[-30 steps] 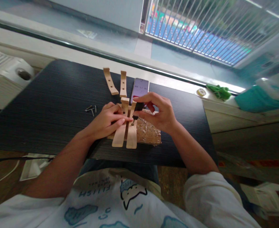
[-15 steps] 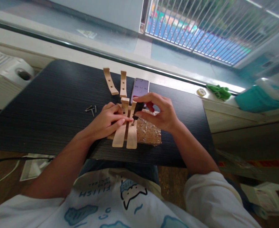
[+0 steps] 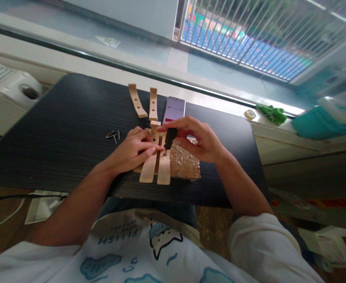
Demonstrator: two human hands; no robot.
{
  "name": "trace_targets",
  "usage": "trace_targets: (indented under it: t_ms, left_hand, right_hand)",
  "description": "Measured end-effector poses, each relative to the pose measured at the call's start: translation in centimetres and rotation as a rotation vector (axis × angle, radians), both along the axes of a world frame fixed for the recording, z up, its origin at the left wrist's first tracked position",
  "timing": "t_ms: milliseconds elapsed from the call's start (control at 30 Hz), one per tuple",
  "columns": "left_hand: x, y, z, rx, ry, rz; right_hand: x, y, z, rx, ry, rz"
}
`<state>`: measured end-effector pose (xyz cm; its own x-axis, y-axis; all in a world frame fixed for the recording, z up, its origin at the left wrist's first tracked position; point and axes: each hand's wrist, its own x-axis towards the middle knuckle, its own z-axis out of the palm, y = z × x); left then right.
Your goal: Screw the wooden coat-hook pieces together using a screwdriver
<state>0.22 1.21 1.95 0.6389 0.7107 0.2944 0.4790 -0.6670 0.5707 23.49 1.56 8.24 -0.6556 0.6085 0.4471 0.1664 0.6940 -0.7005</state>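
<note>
Two pale curved wooden pieces, a left one [image 3: 147,173] and a right one [image 3: 164,173], lie side by side across a block wrapped in shiny brown tape [image 3: 186,163]. My left hand [image 3: 134,149] rests over the left piece, index finger and thumb stretched out towards the right piece. A black-handled screwdriver [image 3: 170,138] stands nearly upright, its tip down at a hole in the right piece. Fingers and thumb of my right hand [image 3: 201,139] are around its handle, the index finger reaching across the top. Any screw under the tip is too small to make out.
Two more wooden pieces with holes, one [image 3: 137,101] tilted and one [image 3: 153,104] straighter, lie farther back. Beside them is a phone [image 3: 175,108] showing a timer. Several small metal screws [image 3: 113,136] lie left on the dark table [image 3: 57,129]. A window sill runs behind.
The fingers of my right hand have shifted around the screwdriver's handle, the index finger moving left over its top. My left hand and the wooden pieces stay put.
</note>
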Motion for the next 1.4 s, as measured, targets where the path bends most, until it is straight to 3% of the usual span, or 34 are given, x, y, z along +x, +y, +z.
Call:
trace_targets:
  t_ms: [200, 633, 800, 1133, 1400]
  left_hand:
    - [-0.1, 0.0, -0.1, 0.024, 0.011, 0.000]
    - [0.0, 0.0, 0.1, -0.018, 0.012, -0.002]
    - [0.0, -0.1, 0.2, -0.034, 0.018, 0.014]
    - [0.0, 0.0, 0.1, -0.030, 0.018, 0.016]
    - [0.0, 0.1, 0.1, -0.019, 0.011, 0.010]
  right_hand:
    - [-0.1, 0.2, -0.9, -0.091, 0.063, 0.058]
    - [0.0, 0.3, -0.2, -0.059, 0.026, 0.084]
    - [0.1, 0.4, -0.1, -0.051, 0.020, 0.059]
    - [-0.1, 0.3, 0.3, 0.125, -0.020, -0.027]
    - [-0.3, 0.2, 0.3, 0.076, 0.074, -0.064]
